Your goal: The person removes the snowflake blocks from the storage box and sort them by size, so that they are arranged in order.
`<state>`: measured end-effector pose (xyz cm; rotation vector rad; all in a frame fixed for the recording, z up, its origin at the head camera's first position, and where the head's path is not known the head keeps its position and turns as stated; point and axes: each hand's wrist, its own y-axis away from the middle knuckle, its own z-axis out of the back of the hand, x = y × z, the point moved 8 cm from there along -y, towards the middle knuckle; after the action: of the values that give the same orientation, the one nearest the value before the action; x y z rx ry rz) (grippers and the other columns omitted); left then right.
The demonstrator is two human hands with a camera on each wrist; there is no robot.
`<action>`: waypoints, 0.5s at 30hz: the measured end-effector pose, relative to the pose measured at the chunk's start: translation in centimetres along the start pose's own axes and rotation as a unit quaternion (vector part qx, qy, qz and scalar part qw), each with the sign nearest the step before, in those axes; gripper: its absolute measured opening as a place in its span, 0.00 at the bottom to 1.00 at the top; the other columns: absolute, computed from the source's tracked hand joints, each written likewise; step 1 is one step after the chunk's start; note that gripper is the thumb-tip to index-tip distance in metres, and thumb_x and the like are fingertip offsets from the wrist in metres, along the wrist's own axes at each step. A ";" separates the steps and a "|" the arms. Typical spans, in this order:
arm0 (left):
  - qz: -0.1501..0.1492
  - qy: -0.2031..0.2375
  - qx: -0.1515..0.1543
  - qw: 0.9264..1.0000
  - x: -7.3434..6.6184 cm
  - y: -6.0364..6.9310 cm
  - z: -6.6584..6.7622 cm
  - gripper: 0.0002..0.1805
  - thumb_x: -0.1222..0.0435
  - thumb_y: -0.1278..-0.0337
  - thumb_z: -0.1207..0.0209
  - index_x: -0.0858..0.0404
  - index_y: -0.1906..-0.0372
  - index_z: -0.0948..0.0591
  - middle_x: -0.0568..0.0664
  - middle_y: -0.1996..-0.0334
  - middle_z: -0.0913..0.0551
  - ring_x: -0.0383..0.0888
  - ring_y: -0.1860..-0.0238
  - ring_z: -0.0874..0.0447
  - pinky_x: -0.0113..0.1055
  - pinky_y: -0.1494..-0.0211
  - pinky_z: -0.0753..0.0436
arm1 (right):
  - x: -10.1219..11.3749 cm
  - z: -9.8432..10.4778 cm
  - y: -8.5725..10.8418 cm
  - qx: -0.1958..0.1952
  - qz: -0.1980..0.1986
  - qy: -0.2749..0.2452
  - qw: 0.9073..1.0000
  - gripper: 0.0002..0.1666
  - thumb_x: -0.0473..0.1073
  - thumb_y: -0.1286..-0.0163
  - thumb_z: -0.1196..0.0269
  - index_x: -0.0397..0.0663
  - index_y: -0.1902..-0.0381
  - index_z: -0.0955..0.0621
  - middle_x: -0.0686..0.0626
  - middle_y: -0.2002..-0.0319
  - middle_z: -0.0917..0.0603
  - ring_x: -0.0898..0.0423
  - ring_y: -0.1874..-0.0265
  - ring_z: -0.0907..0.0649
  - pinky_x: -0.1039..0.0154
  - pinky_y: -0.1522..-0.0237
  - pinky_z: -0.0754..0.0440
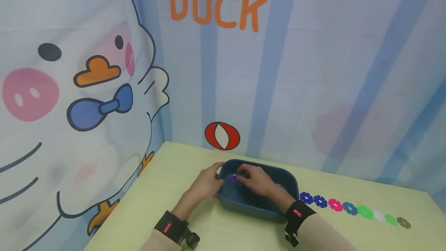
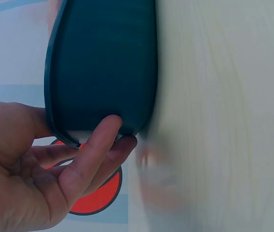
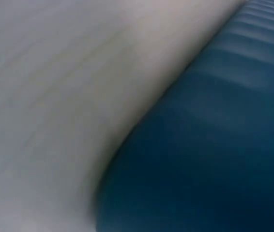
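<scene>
In the head view a dark blue plastic bin (image 1: 254, 206) sits on the table. My left hand (image 1: 205, 183) grips its left end; in the left wrist view, that hand (image 2: 45, 169) has its fingers around the end of the bin (image 2: 103, 58). My right hand (image 1: 258, 180) reaches over the rim, and its thumb and index finger pinch a purple disc (image 1: 232, 179) inside the bin, near the left wall. The right wrist view is blurred and shows only the outer side of the bin (image 3: 209, 145) and the tabletop, with no fingers.
Right of the bin, several notched flower-shaped discs lie in a row, among them a dark blue one (image 1: 306, 198), a pink one (image 1: 335, 205) and a brown one (image 1: 404, 222). A printed cloth backdrop (image 1: 296, 69) rises behind the pale yellow table (image 1: 167, 173).
</scene>
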<state>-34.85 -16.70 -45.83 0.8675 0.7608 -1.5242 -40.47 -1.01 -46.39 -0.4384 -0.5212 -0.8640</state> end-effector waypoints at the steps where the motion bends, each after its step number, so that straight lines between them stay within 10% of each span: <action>1: 0.001 0.000 0.000 1.000 0.0 0.0 0.0 0.35 0.75 0.31 0.41 0.65 0.21 0.34 0.62 0.57 0.15 0.46 0.73 0.13 0.43 0.76 0.08 | 0.0 -0.2 -0.1 0.001 -0.003 0.004 1.000 0.11 0.42 0.24 0.33 0.43 0.49 0.15 0.54 0.72 0.15 0.62 0.76 0.21 0.66 0.75 0.23; 15: 0.007 0.003 0.005 1.000 0.2 -0.2 -0.1 0.35 0.74 0.30 0.41 0.64 0.20 0.34 0.64 0.55 0.16 0.46 0.72 0.12 0.42 0.75 0.07 | 0.1 -1.6 -0.7 0.014 -0.030 0.064 0.997 0.15 0.45 0.28 0.29 0.45 0.47 0.15 0.49 0.65 0.12 0.56 0.69 0.16 0.57 0.70 0.17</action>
<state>-35.06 -16.72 -46.03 0.8834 0.7508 -1.5139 -40.59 -2.33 -47.49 -0.3416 -0.4298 -0.9361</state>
